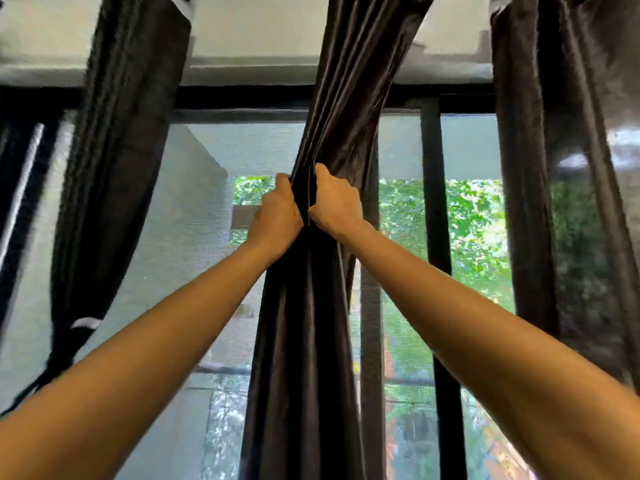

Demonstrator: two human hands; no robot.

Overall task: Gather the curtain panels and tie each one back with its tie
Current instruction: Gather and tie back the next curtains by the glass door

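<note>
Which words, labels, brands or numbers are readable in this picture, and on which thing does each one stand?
No text can be read in this picture.
The white patch on the left curtain panel: blurred, no letters to make out.
The middle curtain panel, gripped by the left hand and the right hand: plain dark cloth, no print shows.

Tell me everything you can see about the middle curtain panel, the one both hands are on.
The middle curtain panel is dark brown-grey fabric with a slight sheen, running from the picture's top to its bottom edge. It is bunched into vertical folds, narrowest where the left hand and right hand grip it side by side, fingers curled into the cloth. Below them it spreads wider. No tie shows around it. It hangs in front of the window.
</note>
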